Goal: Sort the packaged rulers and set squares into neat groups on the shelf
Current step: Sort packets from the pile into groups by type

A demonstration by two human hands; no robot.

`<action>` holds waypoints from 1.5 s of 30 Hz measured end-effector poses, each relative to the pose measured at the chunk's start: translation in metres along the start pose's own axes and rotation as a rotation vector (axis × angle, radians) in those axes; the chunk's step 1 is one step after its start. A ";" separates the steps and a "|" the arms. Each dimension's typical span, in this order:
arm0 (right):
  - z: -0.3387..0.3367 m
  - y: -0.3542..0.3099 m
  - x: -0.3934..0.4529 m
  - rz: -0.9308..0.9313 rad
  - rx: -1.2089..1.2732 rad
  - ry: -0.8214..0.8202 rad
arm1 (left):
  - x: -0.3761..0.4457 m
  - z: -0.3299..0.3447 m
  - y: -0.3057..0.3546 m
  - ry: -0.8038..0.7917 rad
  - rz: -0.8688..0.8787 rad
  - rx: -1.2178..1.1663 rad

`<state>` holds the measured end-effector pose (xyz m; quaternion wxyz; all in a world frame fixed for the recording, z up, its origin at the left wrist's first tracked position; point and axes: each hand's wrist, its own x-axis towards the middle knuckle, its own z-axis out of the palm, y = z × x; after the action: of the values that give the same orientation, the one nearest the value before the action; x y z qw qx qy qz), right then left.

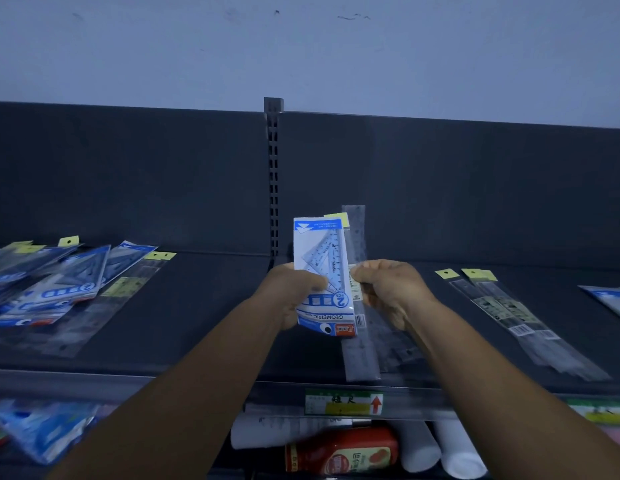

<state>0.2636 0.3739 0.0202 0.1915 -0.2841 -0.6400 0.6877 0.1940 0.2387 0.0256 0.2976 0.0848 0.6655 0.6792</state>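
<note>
Head view, hands raised over shelf [204,306], left hand [298,292] gripping set-square pack [322,271], right hand [388,289] pinching ruler [357,237]

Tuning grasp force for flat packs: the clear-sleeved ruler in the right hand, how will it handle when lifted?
Likely stiff: the ruler pack stays straight though the right hand pinches it only mid-length. Probably light, since a fingertip pinch carries it. The glossy clear sleeve may be slippery, so it could slide in a loose grip.

Blue-white set-square pack [322,278]; dark grey shelf [204,306].
</note>
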 end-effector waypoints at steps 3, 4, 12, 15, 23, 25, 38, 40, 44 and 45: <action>0.002 0.000 -0.002 -0.001 0.009 -0.044 | 0.001 0.000 -0.001 0.010 -0.003 0.015; 0.001 0.000 -0.002 0.000 0.016 -0.045 | 0.001 -0.001 -0.001 0.013 -0.007 0.018; -0.002 0.004 0.000 -0.013 -0.069 0.057 | 0.001 -0.013 -0.003 0.056 -0.022 -0.005; -0.004 0.007 0.004 -0.061 -0.188 0.111 | 0.003 -0.018 -0.004 0.068 -0.019 -0.024; -0.007 0.012 0.009 -0.075 -0.735 0.184 | 0.006 -0.024 -0.002 0.070 -0.003 -0.006; -0.006 0.014 0.010 -0.086 -0.824 0.231 | 0.006 -0.021 -0.003 0.052 -0.001 0.005; -0.010 0.008 -0.019 -0.141 -0.205 0.136 | 0.001 0.018 -0.004 -0.083 0.116 -0.002; -0.023 0.007 -0.022 -0.153 -0.181 0.175 | 0.000 0.028 -0.006 -0.104 0.133 0.023; -0.052 0.006 -0.025 -0.164 -0.116 0.202 | -0.001 0.056 -0.007 -0.139 0.169 0.075; -0.060 0.005 -0.025 -0.164 -0.100 0.193 | 0.000 0.063 -0.007 -0.135 0.186 0.090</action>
<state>0.3216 0.4035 0.0180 0.2934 -0.3050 -0.6731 0.6064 0.2284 0.2923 0.0257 0.2733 0.2047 0.6633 0.6659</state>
